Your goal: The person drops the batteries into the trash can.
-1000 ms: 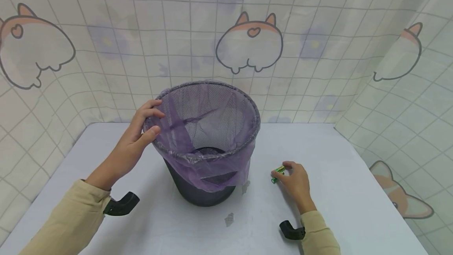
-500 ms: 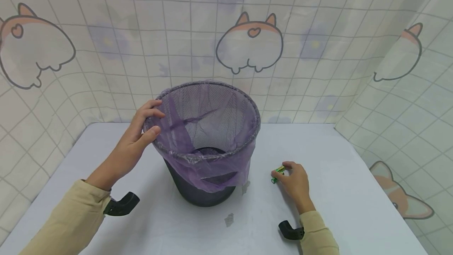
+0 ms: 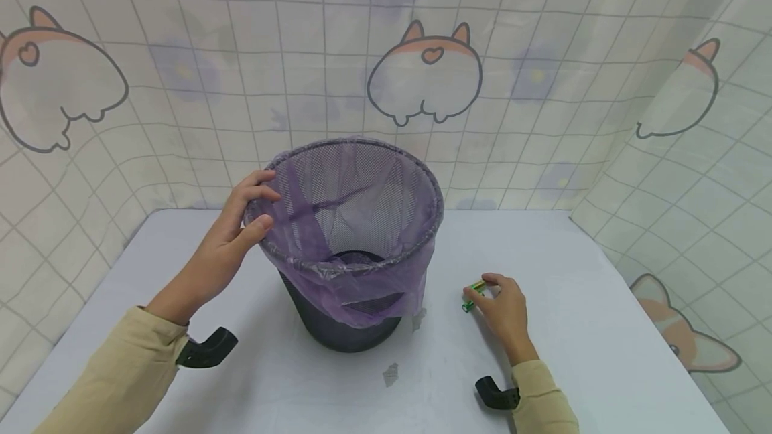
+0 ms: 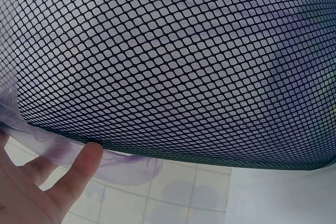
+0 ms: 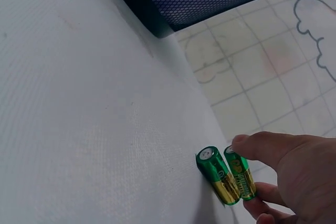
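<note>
A black mesh wastebasket [image 3: 338, 333] stands upright on the white table, lined with a thin purple bin bag [image 3: 416, 273] folded over its rim. My left hand [image 3: 226, 240] holds the rim on the left side, fingers bent over it onto the bag; in the left wrist view one digit lies against the mesh wall [image 4: 173, 77]. To the right of the basket, my right hand [image 3: 505, 307] pinches a green-and-gold battery [image 5: 241, 174] between thumb and fingers. A second such battery [image 5: 218, 176] lies right beside it on the table.
The white table [image 3: 591, 327] extends around the basket on all sides. Two small grey patches [image 3: 391, 374] mark its surface in front. Behind hangs a tile-patterned curtain [image 3: 531, 153] with cartoon animals. Black curved mounts [image 3: 208, 348] project from both wrists.
</note>
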`<state>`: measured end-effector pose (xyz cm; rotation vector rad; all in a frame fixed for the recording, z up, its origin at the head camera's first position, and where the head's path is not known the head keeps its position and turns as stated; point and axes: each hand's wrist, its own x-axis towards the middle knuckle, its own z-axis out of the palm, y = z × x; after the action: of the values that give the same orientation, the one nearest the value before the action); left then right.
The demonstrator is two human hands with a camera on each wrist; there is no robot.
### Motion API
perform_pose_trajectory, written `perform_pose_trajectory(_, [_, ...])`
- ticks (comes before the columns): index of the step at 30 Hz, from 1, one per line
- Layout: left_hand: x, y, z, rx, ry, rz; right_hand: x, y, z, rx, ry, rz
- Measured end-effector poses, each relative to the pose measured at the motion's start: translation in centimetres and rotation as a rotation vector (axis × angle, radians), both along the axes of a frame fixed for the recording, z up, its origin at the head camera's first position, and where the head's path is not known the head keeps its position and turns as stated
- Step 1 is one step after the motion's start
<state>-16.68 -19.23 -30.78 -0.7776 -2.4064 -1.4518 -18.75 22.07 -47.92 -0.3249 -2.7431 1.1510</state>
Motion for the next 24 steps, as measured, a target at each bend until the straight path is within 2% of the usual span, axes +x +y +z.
perform_pose_trajectory(13, [0.1,0.0,0.0,-0.008,-0.008,0.011,0.4,-0.3,1.4,-0.016,0.040,-0.002])
perform_pose_trajectory(24, [0.1,0.0,0.0,-0.005,-0.002,0.008,0.9,-0.7,2.9,-0.008,0.128,0.006])
